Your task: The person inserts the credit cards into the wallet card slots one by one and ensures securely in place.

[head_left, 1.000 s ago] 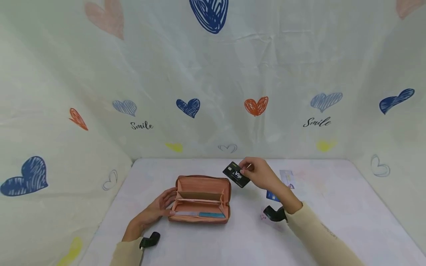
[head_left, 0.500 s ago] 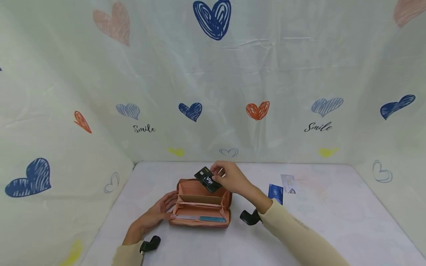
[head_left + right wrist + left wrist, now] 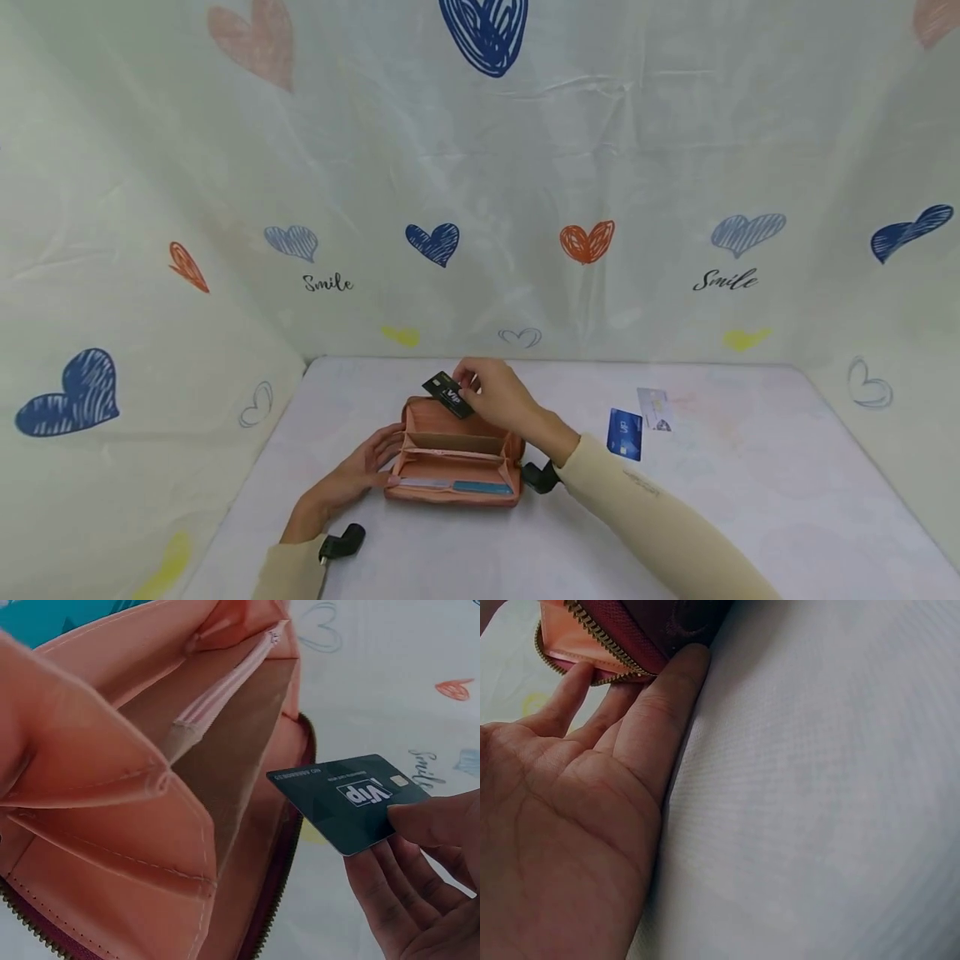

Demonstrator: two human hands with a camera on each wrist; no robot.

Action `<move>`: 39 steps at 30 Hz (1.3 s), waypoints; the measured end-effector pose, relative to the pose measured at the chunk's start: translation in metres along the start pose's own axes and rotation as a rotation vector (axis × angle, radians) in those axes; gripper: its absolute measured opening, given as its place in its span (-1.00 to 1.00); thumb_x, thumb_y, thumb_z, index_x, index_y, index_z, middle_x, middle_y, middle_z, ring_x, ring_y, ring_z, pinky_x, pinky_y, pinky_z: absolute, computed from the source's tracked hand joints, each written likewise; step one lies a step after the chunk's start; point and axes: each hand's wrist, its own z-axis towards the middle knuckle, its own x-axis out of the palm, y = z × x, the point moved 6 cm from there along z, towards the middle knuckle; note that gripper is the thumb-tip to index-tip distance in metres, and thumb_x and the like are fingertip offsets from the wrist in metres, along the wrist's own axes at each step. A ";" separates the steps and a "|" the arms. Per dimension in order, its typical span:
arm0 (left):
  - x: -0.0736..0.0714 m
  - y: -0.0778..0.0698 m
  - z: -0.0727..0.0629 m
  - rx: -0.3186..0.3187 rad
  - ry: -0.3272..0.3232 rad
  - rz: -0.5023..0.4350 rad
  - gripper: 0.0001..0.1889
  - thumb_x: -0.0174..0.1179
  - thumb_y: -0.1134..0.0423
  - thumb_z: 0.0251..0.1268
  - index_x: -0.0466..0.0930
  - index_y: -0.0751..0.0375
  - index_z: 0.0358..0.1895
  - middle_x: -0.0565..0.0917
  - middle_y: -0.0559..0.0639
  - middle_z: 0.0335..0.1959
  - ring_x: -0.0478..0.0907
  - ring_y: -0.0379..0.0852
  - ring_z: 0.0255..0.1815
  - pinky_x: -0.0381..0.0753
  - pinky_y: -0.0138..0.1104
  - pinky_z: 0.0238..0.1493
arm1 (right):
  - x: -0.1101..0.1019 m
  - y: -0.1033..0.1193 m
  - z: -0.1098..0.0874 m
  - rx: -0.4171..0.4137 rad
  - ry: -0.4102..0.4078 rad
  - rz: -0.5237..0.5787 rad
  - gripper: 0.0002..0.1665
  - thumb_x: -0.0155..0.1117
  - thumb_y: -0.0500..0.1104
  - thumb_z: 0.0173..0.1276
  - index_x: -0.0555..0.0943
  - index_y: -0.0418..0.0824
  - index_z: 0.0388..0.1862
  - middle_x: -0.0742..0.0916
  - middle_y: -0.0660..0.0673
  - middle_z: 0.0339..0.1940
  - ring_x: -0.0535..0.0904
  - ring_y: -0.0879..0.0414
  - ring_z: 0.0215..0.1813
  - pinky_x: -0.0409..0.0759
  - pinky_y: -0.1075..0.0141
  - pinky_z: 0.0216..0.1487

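A pinkish-orange zip wallet (image 3: 453, 499) lies open on the white table, its inner compartments facing up. In its front pocket sit a pale card (image 3: 425, 482) and a light-blue card (image 3: 482, 487). At the wallet's left end my left hand (image 3: 348, 479) rests with fairly straight fingers; in the left wrist view its fingertips touch the zip edge (image 3: 604, 637). My right hand (image 3: 495, 396) pinches a black VIP card (image 3: 447, 393) above the wallet's back flap. The right wrist view shows that VIP card (image 3: 341, 814) tilted beside the compartments, apart from them.
A blue card (image 3: 625, 433) and a pale printed card (image 3: 656, 409) lie on the table (image 3: 750, 500) to the right. Behind stands a pale curtain (image 3: 510, 183) printed with hearts. Small black wrist cameras hang by both sleeves.
My right hand has carried the black VIP card leftward, from right of the wallet to above its back flap. The blue card on the table is now uncovered. My left hand has stayed put.
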 end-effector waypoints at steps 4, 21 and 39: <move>0.001 -0.001 -0.001 0.003 0.003 -0.008 -0.01 0.34 0.43 0.39 -0.17 0.45 0.68 -0.01 0.55 0.65 0.33 -0.43 0.44 0.39 -0.55 0.33 | 0.005 0.004 0.004 -0.051 -0.004 -0.069 -0.83 0.36 -0.43 0.42 0.71 -0.26 -0.07 0.76 -0.13 -0.19 0.68 0.06 -0.17 0.66 0.26 -0.14; 0.000 0.002 0.000 0.001 0.000 -0.012 -0.01 0.35 0.43 0.37 -0.16 0.45 0.68 0.02 0.53 0.64 0.34 -0.45 0.42 0.38 -0.55 0.34 | 0.024 0.011 0.013 -0.136 0.028 -0.295 -0.86 0.27 -0.42 0.50 0.70 -0.23 -0.17 0.71 -0.08 -0.30 0.62 0.14 -0.28 0.64 0.28 -0.25; 0.001 -0.001 -0.002 0.035 0.030 -0.033 -0.04 0.29 0.45 0.43 -0.19 0.46 0.68 0.01 0.50 0.65 0.36 -0.50 0.41 0.40 -0.52 0.35 | 0.041 0.016 0.029 -0.186 0.253 -0.481 -0.66 0.26 -0.44 0.52 0.65 -0.20 0.19 0.79 -0.17 0.01 0.76 0.00 0.01 0.73 0.20 0.01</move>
